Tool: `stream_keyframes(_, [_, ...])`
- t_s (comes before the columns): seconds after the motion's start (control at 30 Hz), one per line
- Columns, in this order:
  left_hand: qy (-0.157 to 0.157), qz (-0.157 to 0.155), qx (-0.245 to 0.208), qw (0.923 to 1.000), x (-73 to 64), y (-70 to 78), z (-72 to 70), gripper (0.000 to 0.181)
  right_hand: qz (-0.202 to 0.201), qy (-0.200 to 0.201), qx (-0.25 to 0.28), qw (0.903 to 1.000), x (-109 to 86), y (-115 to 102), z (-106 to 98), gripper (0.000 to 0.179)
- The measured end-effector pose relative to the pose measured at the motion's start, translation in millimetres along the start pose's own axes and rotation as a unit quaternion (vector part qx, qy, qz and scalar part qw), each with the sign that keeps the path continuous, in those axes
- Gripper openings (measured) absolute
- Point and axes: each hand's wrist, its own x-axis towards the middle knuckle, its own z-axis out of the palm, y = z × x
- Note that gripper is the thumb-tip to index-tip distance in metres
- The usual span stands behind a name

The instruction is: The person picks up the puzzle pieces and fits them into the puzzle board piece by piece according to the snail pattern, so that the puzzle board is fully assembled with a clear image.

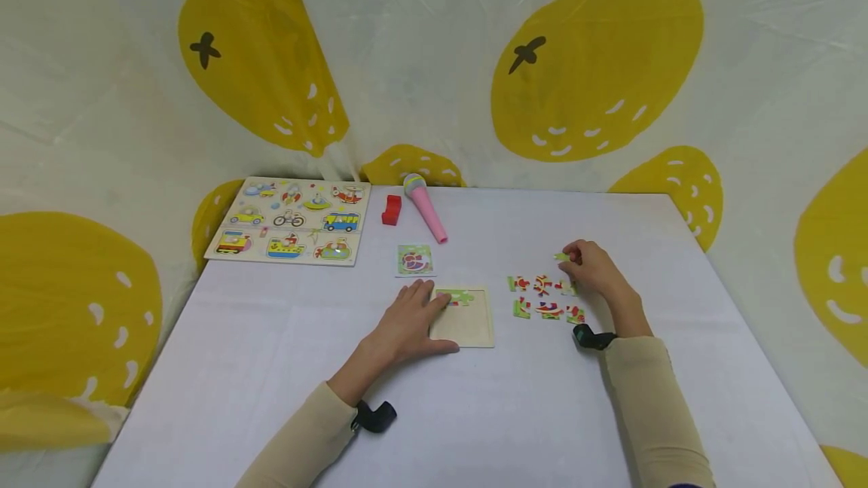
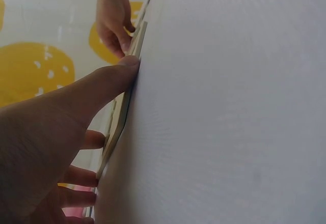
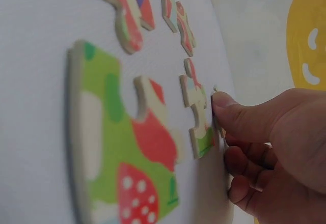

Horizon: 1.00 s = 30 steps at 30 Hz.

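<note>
a pale wooden puzzle tray [image 1: 468, 326] lies flat near the table's middle, one green piece [image 1: 456, 297] seated in its far corner, loose colourful pieces [image 1: 545, 297] scattered right.

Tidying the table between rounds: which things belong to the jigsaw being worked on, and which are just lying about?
In use: puzzle tray under left hand; green piece pinched by right hand; loose pieces; reference picture card.
Lying about: vehicle peg puzzle board; red block; pink toy microphone.

Pink microphone [image 1: 426, 208], red block [image 1: 391, 209]
</note>
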Motion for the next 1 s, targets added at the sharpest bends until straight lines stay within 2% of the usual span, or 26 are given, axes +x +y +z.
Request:
stream_keyframes(0.2, [-0.002, 0.001, -0.003, 1.0, -0.1, 1.5, -0.9, 0.088, 0.022, -0.01, 0.012, 0.9996, -3.0, -1, -4, 0.049])
stream_keyframes(0.37, [0.0, 0.002, -0.001, 1.0, -0.1, 1.2, -1.1, 0.088, 0.036, 0.017, 0.029, 0.9988, -4.0, 2, -3, 0.043])
stream_keyframes(0.63, [0.002, 0.002, -0.005, 1.0, -0.5, 0.8, -2.0, 0.088, 0.013, 0.05, 0.041, 0.9978, -11.6, -5, -2, 0.034])
stream_keyframes(1.0, [0.001, 0.005, 0.002, 1.0, 0.4, 1.1, -2.7, 0.088, -0.024, 0.074, 0.052, 0.9957, -24.7, -37, 12, 0.029])
